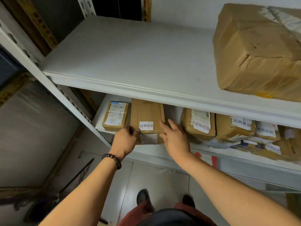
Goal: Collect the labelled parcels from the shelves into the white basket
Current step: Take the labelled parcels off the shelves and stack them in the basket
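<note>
Mid-frame, left hand [125,141] is gripping the labelled parcel [146,115]; right hand [174,139], fingers [164,126] straight, is touching its right edge.

You are gripping the near left corner of a brown labelled parcel [147,115] with your left hand [124,141], fingers curling round its edge, while your right hand [175,139] is lying straight-fingered against its right side. The parcel is sitting on the lower shelf [153,151], jutting past the front lip, between a smaller parcel [116,116] and a row of labelled parcels [199,126]. A large brown parcel [257,49] is resting on the upper shelf [130,54].
</note>
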